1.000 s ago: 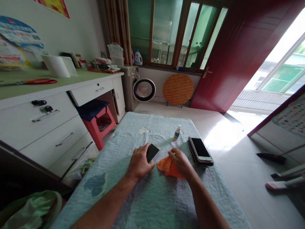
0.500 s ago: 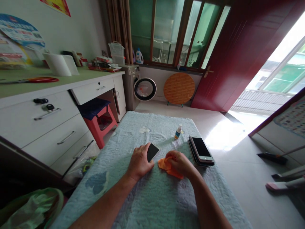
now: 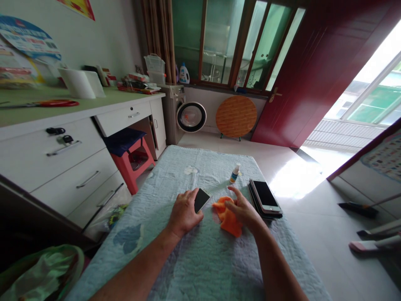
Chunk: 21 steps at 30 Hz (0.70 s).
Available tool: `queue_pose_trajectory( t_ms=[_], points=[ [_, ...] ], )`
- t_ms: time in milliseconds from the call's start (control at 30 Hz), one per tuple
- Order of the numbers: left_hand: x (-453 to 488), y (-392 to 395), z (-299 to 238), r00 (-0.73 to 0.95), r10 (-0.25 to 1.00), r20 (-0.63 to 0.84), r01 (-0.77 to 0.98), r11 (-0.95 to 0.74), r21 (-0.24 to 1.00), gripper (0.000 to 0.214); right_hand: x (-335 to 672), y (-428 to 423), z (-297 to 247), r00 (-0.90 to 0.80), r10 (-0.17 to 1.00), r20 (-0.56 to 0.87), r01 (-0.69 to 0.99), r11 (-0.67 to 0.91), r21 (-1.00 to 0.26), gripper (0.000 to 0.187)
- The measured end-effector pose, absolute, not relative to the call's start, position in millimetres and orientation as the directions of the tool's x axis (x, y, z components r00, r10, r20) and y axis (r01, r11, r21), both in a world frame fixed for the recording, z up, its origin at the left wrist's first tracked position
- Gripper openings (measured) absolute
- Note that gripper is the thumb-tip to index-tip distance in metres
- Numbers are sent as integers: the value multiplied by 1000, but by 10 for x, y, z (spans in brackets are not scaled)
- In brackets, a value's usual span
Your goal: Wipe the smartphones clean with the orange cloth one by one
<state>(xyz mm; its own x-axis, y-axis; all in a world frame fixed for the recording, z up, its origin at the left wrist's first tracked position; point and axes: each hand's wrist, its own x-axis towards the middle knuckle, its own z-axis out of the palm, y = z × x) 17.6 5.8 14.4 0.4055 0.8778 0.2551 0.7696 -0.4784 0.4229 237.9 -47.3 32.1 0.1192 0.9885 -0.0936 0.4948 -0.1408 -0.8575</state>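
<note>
My left hand (image 3: 184,212) is wrapped round a white-framed smartphone (image 3: 201,200), its dark screen facing up. In my right hand (image 3: 247,212) an orange cloth (image 3: 231,222) is gripped by the thumb and lower fingers, while the index finger points forward, off the cloth. The cloth hangs down toward the bedcover, to the right of the phone. Just beyond that finger stands a small spray bottle (image 3: 234,174) with a white cap. A white tablet (image 3: 265,195) lies on top of a stack of dark devices or cases beside my right hand.
A pale blue quilted cover (image 3: 194,167) lies under everything. At the left is a white desk (image 3: 122,119) with drawers, and a red stool (image 3: 134,161) is tucked below. A washing machine (image 3: 172,110), a round folded table (image 3: 236,116) and a red door (image 3: 300,62) are farther back.
My right hand has moved slightly right with the cloth, and its index finger has stretched out toward the bottle. The left hand and smartphone stay in place.
</note>
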Motion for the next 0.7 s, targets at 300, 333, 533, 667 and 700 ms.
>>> queue_pose_trajectory(
  t_ms=[300, 333, 533, 667, 700],
  points=[
    [115, 32, 186, 399, 897, 191, 830, -442, 340, 64, 2454, -499, 221, -36, 989, 145, 740, 124, -661, 51],
    [92, 33, 196, 397, 901, 174, 838, -433, 332, 66, 2459, -489, 194, -19, 983, 180, 762, 131, -634, 45],
    [-2, 54, 223, 455, 887, 83, 814, -452, 364, 91, 2421, -460, 267, 101, 968, 230, 823, 49, -566, 17],
    [12, 39, 227, 511, 857, 62, 753, -482, 448, 103, 2367, -458, 350, 212, 899, 382, 844, 29, -536, 15],
    [21, 29, 232, 529, 847, 60, 731, -490, 474, 105, 2357, -459, 359, 225, 886, 405, 836, 37, -547, 15]
  ],
)
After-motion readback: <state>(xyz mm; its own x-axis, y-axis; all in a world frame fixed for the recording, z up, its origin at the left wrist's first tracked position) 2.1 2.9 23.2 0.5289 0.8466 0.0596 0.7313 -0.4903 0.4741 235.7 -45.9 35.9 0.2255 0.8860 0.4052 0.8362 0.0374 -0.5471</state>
